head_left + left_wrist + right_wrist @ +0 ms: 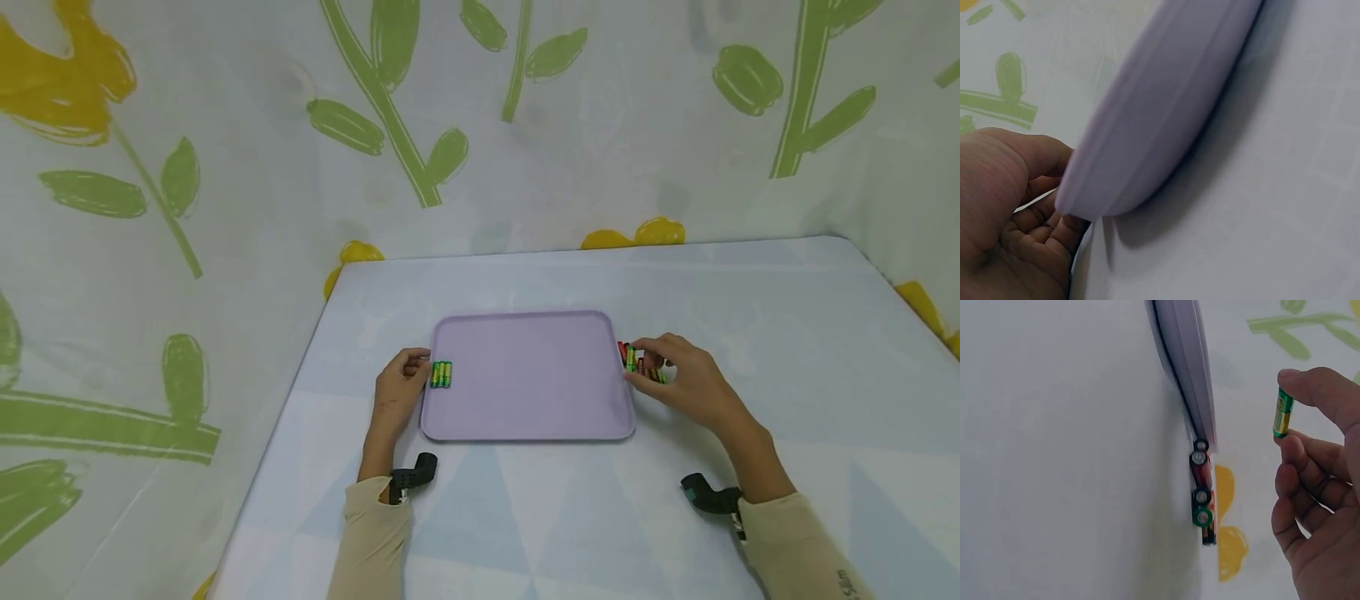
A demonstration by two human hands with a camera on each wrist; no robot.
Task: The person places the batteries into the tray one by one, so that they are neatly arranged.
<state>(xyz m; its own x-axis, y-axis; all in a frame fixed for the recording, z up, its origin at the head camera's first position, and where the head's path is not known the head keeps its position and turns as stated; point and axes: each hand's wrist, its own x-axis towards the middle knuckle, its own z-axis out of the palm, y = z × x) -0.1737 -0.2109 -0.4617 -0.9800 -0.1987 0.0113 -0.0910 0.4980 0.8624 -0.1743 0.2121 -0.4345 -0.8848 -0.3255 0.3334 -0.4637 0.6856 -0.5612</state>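
A lilac tray lies on the table. Three green batteries stand side by side at its left end. My left hand is at the tray's left edge; in the left wrist view its thumb and fingers pinch the tray's rim. Beyond the tray's right edge, my right hand pinches one green-and-yellow battery upright between thumb and index finger. Below that hand, several red and green batteries are bunched beside the tray, partly hidden by the fingers in the head view.
The table has a pale cloth with light blue triangles. A white curtain with green leaves and yellow flowers hangs behind and at the left. Black wrist cameras are strapped at both sleeves.
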